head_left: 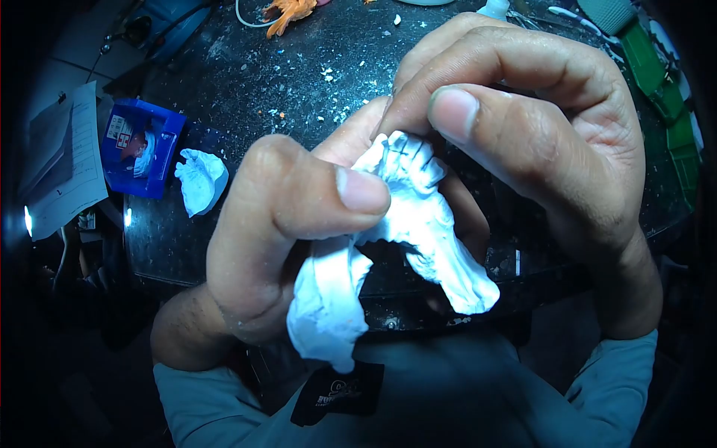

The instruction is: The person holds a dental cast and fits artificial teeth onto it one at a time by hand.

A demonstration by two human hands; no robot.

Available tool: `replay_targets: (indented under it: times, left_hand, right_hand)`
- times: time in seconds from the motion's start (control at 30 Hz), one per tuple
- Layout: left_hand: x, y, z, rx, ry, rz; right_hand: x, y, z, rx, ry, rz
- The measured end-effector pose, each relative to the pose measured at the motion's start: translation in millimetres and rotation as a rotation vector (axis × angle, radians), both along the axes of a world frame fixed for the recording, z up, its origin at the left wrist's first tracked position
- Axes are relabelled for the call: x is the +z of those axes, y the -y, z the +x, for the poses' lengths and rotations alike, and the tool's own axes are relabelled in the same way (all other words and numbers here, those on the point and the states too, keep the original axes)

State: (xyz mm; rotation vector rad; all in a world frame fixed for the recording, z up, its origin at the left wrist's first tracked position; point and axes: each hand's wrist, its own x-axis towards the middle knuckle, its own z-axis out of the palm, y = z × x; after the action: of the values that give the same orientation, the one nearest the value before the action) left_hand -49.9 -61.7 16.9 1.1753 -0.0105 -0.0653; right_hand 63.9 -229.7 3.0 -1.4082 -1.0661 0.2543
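A white plaster dental cast (418, 201), shaped like an arch with dark lines marked on its front teeth, is held up over the near part of the dark table. My left hand (276, 216) grips it, the thumb pressed on its left side and the fingers behind it. My right hand (538, 134) is at the cast's upper right, thumb and index finger bent close together just above the marked teeth. Whether anything small is between those fingertips cannot be made out.
A blue box (144, 148) with a cast inside stands on the left, beside another white cast (202, 181). Papers (71, 160) lie at the far left. Orange material (287, 13) is at the back. Green pieces (657, 75) line the right edge. White crumbs dot the dark table (231, 82).
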Motion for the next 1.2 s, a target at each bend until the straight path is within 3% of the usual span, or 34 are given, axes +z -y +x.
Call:
replay_targets:
  times: [1.2]
  left_hand:
    - [1.0, 0.0, 1.7, -0.009, -0.023, -0.01]
  right_hand:
    - [1.3, 3.8, 0.4, -0.012, 0.076, -0.021]
